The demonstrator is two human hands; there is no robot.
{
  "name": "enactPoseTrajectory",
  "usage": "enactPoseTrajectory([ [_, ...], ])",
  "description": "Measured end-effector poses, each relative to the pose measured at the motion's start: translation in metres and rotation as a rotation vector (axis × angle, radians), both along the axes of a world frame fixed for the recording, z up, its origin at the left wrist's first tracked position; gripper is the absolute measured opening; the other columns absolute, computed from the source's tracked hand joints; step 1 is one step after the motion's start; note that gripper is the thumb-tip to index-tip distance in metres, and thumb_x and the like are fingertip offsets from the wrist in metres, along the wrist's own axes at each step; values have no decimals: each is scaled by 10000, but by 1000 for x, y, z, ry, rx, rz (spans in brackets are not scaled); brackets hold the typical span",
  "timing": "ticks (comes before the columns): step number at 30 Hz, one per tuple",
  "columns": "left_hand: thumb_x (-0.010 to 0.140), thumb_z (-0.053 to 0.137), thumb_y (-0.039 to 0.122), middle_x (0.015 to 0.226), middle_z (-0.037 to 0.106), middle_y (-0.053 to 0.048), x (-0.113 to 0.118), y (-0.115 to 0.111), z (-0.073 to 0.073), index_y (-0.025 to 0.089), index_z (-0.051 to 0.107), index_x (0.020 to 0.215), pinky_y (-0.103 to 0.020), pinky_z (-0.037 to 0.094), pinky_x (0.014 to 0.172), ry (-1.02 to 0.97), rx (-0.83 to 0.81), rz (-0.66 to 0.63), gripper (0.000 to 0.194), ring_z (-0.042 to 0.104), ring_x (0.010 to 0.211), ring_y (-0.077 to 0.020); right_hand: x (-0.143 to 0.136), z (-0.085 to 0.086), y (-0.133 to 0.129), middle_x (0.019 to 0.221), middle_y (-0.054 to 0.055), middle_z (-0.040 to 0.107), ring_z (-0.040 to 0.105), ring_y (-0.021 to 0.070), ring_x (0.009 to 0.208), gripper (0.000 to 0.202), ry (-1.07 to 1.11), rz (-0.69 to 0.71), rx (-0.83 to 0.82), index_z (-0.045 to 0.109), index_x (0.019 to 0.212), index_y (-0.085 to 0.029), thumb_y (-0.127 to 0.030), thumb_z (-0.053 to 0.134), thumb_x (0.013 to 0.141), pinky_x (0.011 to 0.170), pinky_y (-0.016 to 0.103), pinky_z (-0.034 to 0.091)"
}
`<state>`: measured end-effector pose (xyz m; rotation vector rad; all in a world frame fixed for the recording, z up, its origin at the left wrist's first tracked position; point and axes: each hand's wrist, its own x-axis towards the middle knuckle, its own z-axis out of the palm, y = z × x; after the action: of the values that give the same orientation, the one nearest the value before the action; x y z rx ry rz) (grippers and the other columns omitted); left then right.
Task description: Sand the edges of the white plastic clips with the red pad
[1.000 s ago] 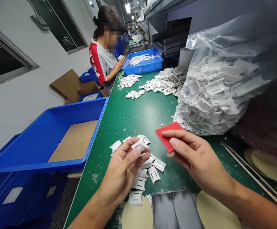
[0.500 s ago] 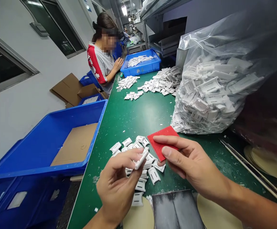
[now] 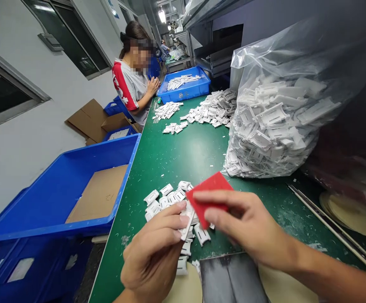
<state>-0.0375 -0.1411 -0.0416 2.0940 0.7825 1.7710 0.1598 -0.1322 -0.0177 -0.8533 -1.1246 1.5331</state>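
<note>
Between the thumb and fingers of my left hand (image 3: 157,246) is a small white plastic part (image 3: 187,221), tilted upright. My right hand (image 3: 249,223) pinches a square red pad (image 3: 210,193), whose left corner is beside the white part; whether they touch is not clear. Several curved white parts with slots (image 3: 165,200) lie in a loose pile on the green table (image 3: 186,158), behind and under my left hand. Closer to me, a dark grey block (image 3: 232,277) rests between two pale round discs.
A clear bag (image 3: 274,126) full of white parts stands at the right. White part piles (image 3: 214,107) and a blue tray (image 3: 186,90) are farther back, near a seated person (image 3: 135,84). A big blue bin (image 3: 75,160) is left of the table.
The red pad in my right hand has moved left, up to the white part. My left hand has turned, and its fingers now cover more of the part.
</note>
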Motion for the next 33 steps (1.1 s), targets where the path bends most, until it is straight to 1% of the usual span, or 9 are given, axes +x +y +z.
enactPoseTrajectory([
  [3, 705, 689, -121, 918, 737, -29, 0, 8, -2, 173, 644, 944, -459, 588, 892, -24, -70, 24, 381, 719, 920, -241, 2, -12, 17, 738, 16, 698, 547, 93, 563, 374, -79, -277, -148, 701, 1179, -161, -363, 676, 865, 499, 200, 408],
  [7, 808, 725, 105, 904, 709, -22, 10, 38, 14, 202, 658, 968, -304, 568, 790, 47, -403, 108, 199, 690, 847, -166, 3, -16, 26, 763, 21, 685, 412, 54, 462, 486, -169, -243, -109, 646, 1250, -135, -368, 677, 824, 411, 186, 284],
  [10, 833, 718, 267, 863, 710, -35, 38, 84, 59, 181, 649, 993, -254, 545, 667, -47, -500, -10, 194, 677, 769, -152, -1, -18, 24, 828, 32, 707, 460, 65, 495, 622, -264, -155, -26, 578, 1343, -145, -306, 724, 760, 424, 179, 324],
  [15, 889, 611, 249, 964, 744, -96, 117, 165, 157, 130, 612, 1151, -239, 548, 658, -90, -409, -159, 288, 709, 797, -149, 2, -25, 25, 802, 59, 739, 553, 120, 503, 516, -520, -119, 130, 546, 1387, -140, -375, 523, 929, 432, 215, 407],
  [19, 922, 548, 245, 874, 766, -105, 151, 195, 188, 112, 660, 1066, -254, 540, 603, 90, -383, -191, 225, 711, 656, -149, 13, -22, 26, 677, 34, 729, 643, 183, 574, 506, -829, -184, 262, 475, 1464, -240, -450, 364, 1018, 651, 304, 499],
  [23, 979, 422, 326, 975, 755, -110, 107, 193, 163, 144, 591, 1196, -276, 533, 693, 217, -324, 11, 329, 705, 731, -154, 21, -23, 26, 855, 129, 770, 719, 305, 815, 478, -1109, -230, 316, 497, 1449, -267, -421, 392, 1009, 782, 403, 475],
  [26, 950, 489, 360, 919, 754, -83, 44, 172, 119, 167, 631, 1163, -322, 523, 753, 436, -375, 135, 321, 701, 774, -192, 21, -28, 28, 927, 170, 772, 722, 338, 871, 429, -1214, -220, 334, 635, 1305, -220, -436, 489, 965, 777, 396, 475],
  [29, 877, 636, 341, 801, 742, -45, -4, 140, 66, 183, 717, 955, -350, 536, 752, 752, -493, 105, 194, 696, 745, -204, 18, -32, 29, 887, 130, 779, 726, 306, 859, 325, -1233, -217, 372, 736, 1074, -230, -424, 501, 961, 763, 355, 477],
  [33, 928, 610, 348, 1106, 693, -77, -23, 116, 14, 169, 660, 1096, -436, 539, 879, 1013, -551, 31, 251, 667, 973, -210, 19, -34, 33, 923, 93, 780, 723, 273, 853, 294, -1199, -268, 429, 726, 1038, -233, -355, 465, 977, 786, 343, 483],
])
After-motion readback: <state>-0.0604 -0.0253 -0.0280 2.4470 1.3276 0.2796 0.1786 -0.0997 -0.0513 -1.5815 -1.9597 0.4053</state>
